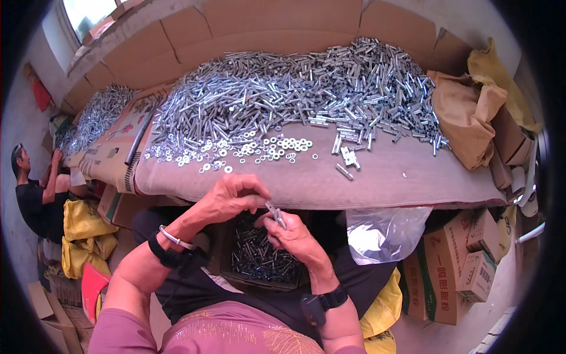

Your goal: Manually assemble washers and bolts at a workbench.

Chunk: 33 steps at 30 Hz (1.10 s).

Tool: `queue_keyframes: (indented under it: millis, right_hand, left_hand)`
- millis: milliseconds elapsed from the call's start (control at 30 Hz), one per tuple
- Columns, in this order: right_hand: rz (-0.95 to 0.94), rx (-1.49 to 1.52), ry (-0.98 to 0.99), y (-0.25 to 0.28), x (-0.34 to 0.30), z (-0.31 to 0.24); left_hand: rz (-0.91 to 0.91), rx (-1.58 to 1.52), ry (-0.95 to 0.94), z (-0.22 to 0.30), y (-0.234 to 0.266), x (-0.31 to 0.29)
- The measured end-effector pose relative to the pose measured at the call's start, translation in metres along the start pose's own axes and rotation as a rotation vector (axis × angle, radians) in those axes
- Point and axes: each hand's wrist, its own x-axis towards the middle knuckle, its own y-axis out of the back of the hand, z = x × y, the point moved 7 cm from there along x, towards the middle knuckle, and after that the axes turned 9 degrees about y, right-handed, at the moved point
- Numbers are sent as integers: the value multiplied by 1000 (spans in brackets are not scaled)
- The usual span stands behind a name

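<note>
Both hands meet just under the near edge of the worktop. The left hand has its fingers pinched shut on one end of a small bolt; the right hand closes its fingers on the other end, so the bolt lies between the two sets of fingertips, tilted. Directly below the fingers, in the lap, sits a box of dark finished pieces, its rim close under the right hand. Right of the fingers a clear plastic bag hangs off the worktop's edge, near but not touching. Just beyond the fingers, past the edge, runs a bare strip of brown cloth, open from left to right. Farther on lies a scatter of washers, ahead and slightly left of the fingers, with a few loose bolts ahead and to the right. Beyond those the big bolt heap fills the worktop up to the cardboard wall. Far left of the fingers, another person works at a second heap.
</note>
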Motion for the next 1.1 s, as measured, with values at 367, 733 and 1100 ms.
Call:
queue_keyframes:
  millis: [367, 733, 1100]
  right_hand:
    - [122, 156, 81, 12, -1, -16]
    - [352, 266, 181, 21, 5, -21]
    - [475, -111, 307, 15, 14, -24]
  left_hand:
    - [149, -241, 157, -28, -7, -15]
    - [826, 605, -144, -25, 58, -25]
    - [983, 766, -235, -28, 63, -15]
